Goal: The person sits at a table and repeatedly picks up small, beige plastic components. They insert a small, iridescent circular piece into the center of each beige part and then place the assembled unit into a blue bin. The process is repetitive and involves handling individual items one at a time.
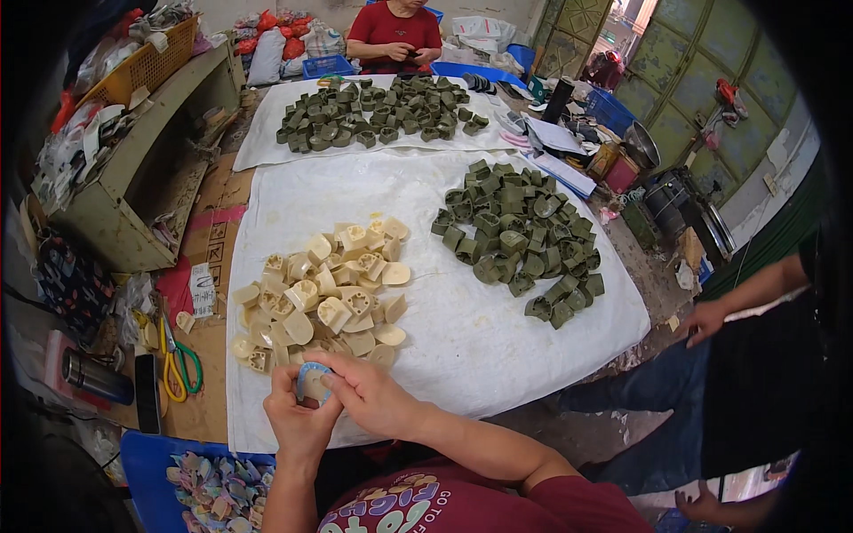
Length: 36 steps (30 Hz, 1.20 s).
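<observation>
Close to my body, both hands meet at the near edge of the cream pile. My left hand (298,422) is closed round a small rounded cream piece with a light blue rim (313,380). From the other side, my right hand (378,400) grips the same piece, its thumb pressing on the face; fingers hide part of it. Just beyond lies a heap of cream moulded plastic pieces (333,313), some showing hollow insides. To the right is a pile of dark green moulded pieces (511,240). Both heaps rest on a white cloth (498,360).
Across the table, a person in red (395,31) handles something small behind more green pieces (386,111). Scissors (170,364), a phone (147,393) and a dark flask (96,377) lie at left. A blue tub (147,457) holds colourful pieces. Another person (746,373) stands at right.
</observation>
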Each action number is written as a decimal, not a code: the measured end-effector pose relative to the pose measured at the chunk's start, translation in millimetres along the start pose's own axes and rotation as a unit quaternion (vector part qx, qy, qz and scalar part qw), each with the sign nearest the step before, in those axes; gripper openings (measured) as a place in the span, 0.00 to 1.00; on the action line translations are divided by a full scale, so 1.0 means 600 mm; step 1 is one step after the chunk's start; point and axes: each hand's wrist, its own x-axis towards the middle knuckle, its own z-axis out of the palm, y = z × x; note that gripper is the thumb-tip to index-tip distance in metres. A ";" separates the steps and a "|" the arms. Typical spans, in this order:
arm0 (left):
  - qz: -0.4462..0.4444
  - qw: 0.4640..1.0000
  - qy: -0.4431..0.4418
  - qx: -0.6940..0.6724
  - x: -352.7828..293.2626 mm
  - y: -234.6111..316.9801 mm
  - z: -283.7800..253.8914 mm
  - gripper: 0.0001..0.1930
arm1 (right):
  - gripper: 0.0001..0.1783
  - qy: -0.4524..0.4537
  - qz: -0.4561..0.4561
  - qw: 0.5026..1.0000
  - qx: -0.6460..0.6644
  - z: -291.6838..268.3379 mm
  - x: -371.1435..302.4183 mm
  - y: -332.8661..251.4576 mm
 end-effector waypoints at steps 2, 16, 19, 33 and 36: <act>0.046 0.996 -0.068 -0.015 0.005 0.000 -0.019 0.16 | 0.18 -0.041 0.023 0.999 -0.025 -0.019 0.001 -0.001; 0.007 0.961 0.017 -0.276 -0.028 -0.004 0.001 0.25 | 0.18 -0.009 0.174 0.952 0.252 0.011 -0.030 0.023; -0.115 0.855 -0.032 -0.505 -0.006 0.032 0.001 0.25 | 0.21 -0.042 0.144 0.964 0.221 0.038 -0.044 0.024; -0.087 0.950 0.215 -0.207 -0.139 -0.205 -0.369 0.13 | 0.17 -0.094 -0.037 0.995 -0.027 0.101 -0.047 0.046; -0.133 0.880 0.256 0.377 -0.246 -0.353 -0.485 0.17 | 0.10 -0.043 -0.083 0.980 -0.175 0.071 -0.062 0.086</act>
